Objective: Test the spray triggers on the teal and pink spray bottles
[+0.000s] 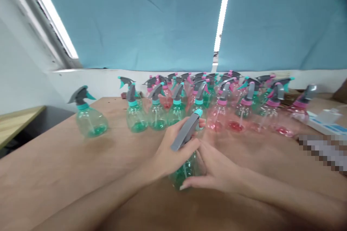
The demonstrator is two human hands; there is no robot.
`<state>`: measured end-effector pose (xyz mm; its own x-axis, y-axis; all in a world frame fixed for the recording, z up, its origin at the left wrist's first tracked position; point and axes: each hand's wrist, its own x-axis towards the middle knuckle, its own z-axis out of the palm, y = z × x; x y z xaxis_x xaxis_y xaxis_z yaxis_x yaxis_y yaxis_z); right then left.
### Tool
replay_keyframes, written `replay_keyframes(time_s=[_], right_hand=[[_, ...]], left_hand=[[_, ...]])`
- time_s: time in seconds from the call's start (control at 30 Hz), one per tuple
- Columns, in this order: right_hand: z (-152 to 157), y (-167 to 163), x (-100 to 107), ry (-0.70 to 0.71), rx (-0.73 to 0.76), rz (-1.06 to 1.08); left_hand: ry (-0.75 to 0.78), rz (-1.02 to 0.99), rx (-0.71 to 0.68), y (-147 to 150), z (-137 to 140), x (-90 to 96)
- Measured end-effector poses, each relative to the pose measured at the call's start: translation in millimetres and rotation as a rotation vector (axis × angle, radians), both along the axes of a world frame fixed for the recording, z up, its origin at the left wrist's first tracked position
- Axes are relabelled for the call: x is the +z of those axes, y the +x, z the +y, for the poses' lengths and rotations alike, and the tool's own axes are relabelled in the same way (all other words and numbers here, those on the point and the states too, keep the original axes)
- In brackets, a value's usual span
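A green spray bottle (pixel 187 169) with a grey trigger head and teal nozzle is in front of me, its head tilted. My left hand (pixel 173 144) is closed around the neck and spray head. On the bottle's body, lower and to the right, my right hand (pixel 214 166) is wrapped with the thumb across the front. The collar is hidden by my fingers. Just beyond my hands stands a row of similar bottles, including a green spray bottle (pixel 157 117) and a pink spray bottle (pixel 217 115).
A lone green spray bottle (pixel 90 121) stands on the wooden table (pixel 114 166) at the left. More pink and green bottles crowd behind the front row. At the right lies a white power strip (pixel 328 122), near a pixelated patch. A blue curtain (pixel 151 21) hangs behind.
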<state>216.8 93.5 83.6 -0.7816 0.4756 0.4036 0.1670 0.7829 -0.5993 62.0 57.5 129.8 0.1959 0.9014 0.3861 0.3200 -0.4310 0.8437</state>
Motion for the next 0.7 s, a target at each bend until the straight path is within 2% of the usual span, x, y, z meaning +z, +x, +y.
replay_keyframes(time_s=[0.13,0.3,0.5,0.7], right_hand=[[32,53,-21,0.074,0.018,-0.100],[65,96,-49,0.061,-0.205,-0.217],[74,89,-61,0.174,-0.295,-0.189],[80,78,-62,0.210,-0.256,-0.194]], left_hand=[[-0.001,0.009,-0.053,28,19,1.0],[0.005,0.026,-0.078,42,39,0.5],[0.019,0.082,-0.038,51,51,5.9],[-0.026,0.092,-0.052,52,51,9.6]])
